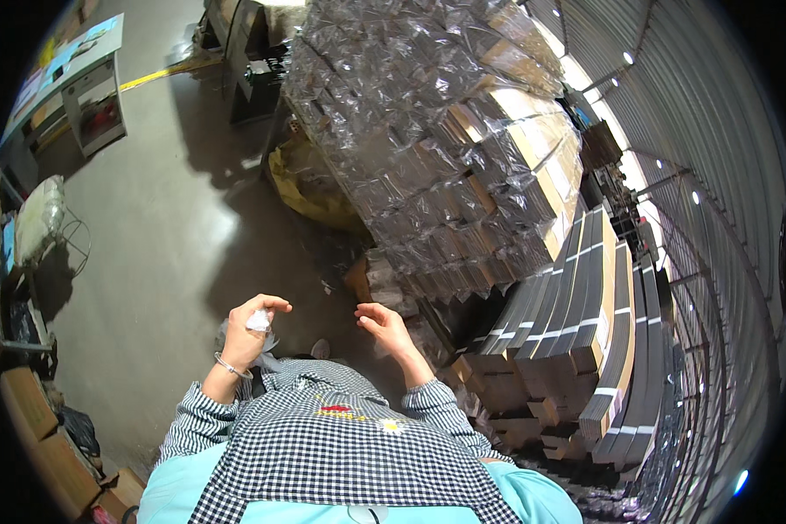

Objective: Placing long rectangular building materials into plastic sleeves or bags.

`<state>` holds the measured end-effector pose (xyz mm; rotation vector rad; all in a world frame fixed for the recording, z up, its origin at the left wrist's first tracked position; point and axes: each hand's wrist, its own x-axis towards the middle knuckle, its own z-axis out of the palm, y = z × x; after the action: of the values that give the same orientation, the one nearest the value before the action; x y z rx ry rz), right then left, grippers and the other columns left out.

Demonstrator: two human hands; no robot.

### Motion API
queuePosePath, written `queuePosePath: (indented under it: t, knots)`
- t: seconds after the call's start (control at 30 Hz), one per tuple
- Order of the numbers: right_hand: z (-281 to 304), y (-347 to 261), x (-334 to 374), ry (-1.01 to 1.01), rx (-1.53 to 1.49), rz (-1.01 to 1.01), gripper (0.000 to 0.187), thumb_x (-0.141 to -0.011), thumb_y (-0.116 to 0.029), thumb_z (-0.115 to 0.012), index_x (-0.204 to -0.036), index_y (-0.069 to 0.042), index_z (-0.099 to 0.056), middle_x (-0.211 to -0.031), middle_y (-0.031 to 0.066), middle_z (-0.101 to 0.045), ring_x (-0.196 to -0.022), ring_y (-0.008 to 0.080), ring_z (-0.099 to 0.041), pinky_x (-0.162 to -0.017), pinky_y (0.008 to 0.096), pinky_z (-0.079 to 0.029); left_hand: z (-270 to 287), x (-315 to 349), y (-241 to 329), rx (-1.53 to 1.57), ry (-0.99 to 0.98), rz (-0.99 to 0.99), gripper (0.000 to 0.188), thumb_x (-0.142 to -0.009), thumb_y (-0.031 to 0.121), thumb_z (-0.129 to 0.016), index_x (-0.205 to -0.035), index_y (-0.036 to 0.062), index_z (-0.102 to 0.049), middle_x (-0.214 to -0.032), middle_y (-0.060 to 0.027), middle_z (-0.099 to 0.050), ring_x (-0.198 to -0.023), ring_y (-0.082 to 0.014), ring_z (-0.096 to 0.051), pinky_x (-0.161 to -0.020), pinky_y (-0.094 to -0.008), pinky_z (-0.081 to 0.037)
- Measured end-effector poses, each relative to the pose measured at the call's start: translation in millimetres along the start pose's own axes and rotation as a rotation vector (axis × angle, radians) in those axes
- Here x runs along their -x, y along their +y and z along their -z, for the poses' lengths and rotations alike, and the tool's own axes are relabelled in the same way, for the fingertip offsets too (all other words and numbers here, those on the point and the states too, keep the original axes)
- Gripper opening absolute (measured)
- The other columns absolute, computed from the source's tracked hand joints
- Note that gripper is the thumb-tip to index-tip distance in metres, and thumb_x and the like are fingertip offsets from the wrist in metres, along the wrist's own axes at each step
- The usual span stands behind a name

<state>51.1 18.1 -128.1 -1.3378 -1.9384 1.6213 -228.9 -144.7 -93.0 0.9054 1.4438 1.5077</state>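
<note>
In front of my checked apron [341, 454], both my hands are raised and apart. My left hand [246, 336], with a bracelet at the wrist, is curled around a crumpled white piece [258, 320], which may be paper or thin film. Greyish, see-through film [271, 342] shows beside that hand. My right hand [388, 332] holds nothing; its fingers are bent a little and the thumb stands off from them. Nearest to it is a tall stack of film-wrapped bundles [410, 166].
Strapped stacks of flat dark board [559, 306] stand at the right. A yellow bag [310, 188] lies against the wrapped stack. On the left are a desk [96, 109], a cushioned chair [42, 218] and cardboard boxes [61, 467]. Grey floor [148, 236] lies between.
</note>
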Motion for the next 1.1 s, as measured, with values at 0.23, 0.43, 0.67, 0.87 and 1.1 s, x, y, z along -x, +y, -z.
queuePosePath:
  t: [0.23, 0.43, 0.67, 0.87, 1.1]
  knots:
    - [-6, 1, -1, -0.017, 0.096, 0.041, 0.034, -0.094, -0.006, -0.061, -0.128, 0.003, -0.057, -0.118, 0.0124, -0.067, -0.106, 0.0177, -0.064, -0.093, 0.0308, -0.051, -1, -4, -2, 0.002, -0.023, -0.064, 0.017, -0.094, 0.002, -0.052, -0.101, 0.0025, -0.068, -0.093, -0.0023, -0.072, -0.057, -0.0016, -0.043, -0.053, -0.0197, -0.038]
    - [-11, 5, -1, -0.034, 0.077, 0.041, 0.033, -0.094, -0.005, -0.062, -0.126, 0.002, -0.059, -0.117, 0.0118, -0.067, -0.107, 0.0171, -0.063, -0.093, 0.0309, -0.051, 0, 2, 2, 0.023, 0.013, -0.024, 0.018, -0.095, 0.002, -0.052, -0.101, 0.0028, -0.068, -0.094, -0.0025, -0.072, -0.058, -0.0015, -0.043, -0.053, -0.0195, -0.038]
    - [-8, 16, 4, -0.064, 0.037, 0.043, 0.032, -0.095, -0.006, -0.061, -0.125, 0.002, -0.059, -0.116, 0.0127, -0.067, -0.106, 0.0187, -0.063, -0.092, 0.0307, -0.051, -4, -2, -12, -0.010, -0.001, -0.151, 0.020, -0.094, 0.001, -0.051, -0.103, 0.0023, -0.068, -0.093, -0.0010, -0.072, -0.061, -0.0016, -0.045, -0.056, -0.0203, -0.040]
    - [3, 8, 1, 0.054, 0.130, 0.054, 0.032, -0.092, -0.009, -0.065, -0.123, 0.001, -0.062, -0.114, 0.0105, -0.069, -0.106, 0.0165, -0.065, -0.092, 0.0300, -0.051, 1, 5, -13, 0.096, -0.019, -0.102, 0.017, -0.096, 0.010, -0.054, -0.101, 0.0025, -0.069, -0.094, -0.0022, -0.071, -0.070, -0.0043, -0.051, -0.062, -0.0209, -0.042]
    - [57, -164, -11, 0.388, 0.820, 0.764, 0.032, -0.082, -0.001, -0.069, -0.114, -0.003, -0.064, -0.125, 0.0163, -0.061, -0.119, 0.0329, -0.057, -0.103, 0.0408, -0.045, 18, 26, -12, 0.018, 0.100, -0.088, 0.018, -0.094, 0.010, -0.053, -0.099, 0.0035, -0.069, -0.089, 0.0003, -0.069, -0.065, -0.0032, -0.046, -0.060, -0.0213, -0.041]
